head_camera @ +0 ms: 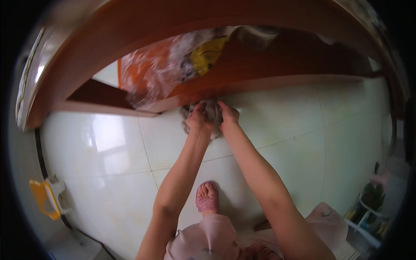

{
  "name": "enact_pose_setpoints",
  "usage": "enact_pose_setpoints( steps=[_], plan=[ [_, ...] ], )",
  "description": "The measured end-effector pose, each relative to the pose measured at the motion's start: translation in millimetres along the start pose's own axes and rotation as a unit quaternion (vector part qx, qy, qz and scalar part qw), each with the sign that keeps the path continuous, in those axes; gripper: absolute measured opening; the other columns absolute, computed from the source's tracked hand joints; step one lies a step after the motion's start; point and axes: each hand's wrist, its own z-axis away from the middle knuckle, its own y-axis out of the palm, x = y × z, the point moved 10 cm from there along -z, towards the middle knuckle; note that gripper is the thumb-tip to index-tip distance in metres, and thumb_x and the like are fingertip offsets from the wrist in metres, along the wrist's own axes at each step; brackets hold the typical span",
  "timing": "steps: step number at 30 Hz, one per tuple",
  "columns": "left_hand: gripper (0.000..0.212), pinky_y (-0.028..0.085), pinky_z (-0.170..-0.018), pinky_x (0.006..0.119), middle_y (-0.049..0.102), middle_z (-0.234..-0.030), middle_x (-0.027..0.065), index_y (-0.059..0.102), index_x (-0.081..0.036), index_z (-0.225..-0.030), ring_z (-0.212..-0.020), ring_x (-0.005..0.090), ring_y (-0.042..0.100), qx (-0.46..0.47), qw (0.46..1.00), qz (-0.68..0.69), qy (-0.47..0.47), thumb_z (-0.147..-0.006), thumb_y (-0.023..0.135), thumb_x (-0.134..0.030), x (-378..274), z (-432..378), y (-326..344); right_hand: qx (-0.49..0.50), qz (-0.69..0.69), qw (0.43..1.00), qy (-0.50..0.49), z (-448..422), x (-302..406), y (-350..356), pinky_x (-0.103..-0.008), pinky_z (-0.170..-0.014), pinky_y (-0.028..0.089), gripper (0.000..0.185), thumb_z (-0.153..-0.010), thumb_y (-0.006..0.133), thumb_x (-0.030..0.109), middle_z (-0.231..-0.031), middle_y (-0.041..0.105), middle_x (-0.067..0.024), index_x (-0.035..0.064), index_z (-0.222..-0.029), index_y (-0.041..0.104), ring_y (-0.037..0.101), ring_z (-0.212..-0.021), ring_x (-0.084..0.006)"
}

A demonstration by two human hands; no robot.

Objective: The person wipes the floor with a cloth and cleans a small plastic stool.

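Observation:
Both my arms reach forward and down towards the tiled floor [279,169], close to the lower front edge of a reddish-brown wooden piece of furniture [260,65]. My left hand [199,118] grips a soft, crumpled grey-beige cloth-like bundle [213,112]. My right hand [229,113] holds its right side, thumb forward. Part of the bundle spreads left of my left hand and looks fluffy. Blur hides whether it is a rag or another soft item. Its far side touches or nearly touches the wooden base board; I cannot tell which.
On the wooden shelf lies a clear plastic bag [152,71] over something orange, with a yellow item [209,55] beside it. A yellow-and-white plastic object [48,198] stands at the left wall. Potted greenery [372,196] is at right. My slippered foot [207,196] is below.

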Motion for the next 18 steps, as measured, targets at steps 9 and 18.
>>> enact_pose_setpoints(
  steps=[9,18],
  plan=[
    [0.030,0.045,-0.099,0.033,0.054,-0.125,0.0123,0.050,0.000,-0.123,-0.116,0.0220,0.051,0.022,0.995,-0.078,-0.052,-0.093,0.050,-0.001,65.4,40.1,62.5,-0.075,-0.059,0.995,-0.024,-22.3,48.7,-68.8,-0.0336,-0.076,0.048,0.033,-0.077,0.073,0.017,-0.096,0.065,-0.0089,-0.0066,-0.099,0.064,0.058,-0.085,-0.0190],
    [0.034,0.044,-0.092,0.029,0.054,-0.127,0.0084,0.052,0.001,-0.122,-0.112,0.0184,0.053,0.223,0.903,-0.362,0.065,-0.090,0.059,-0.009,69.7,130.0,125.7,-0.086,-0.075,0.949,-0.293,3.2,148.3,-103.5,-0.0320,-0.078,0.047,0.038,-0.082,0.069,0.026,-0.093,0.067,-0.0131,-0.0047,-0.103,0.063,0.061,-0.085,-0.0217]
  ],
)
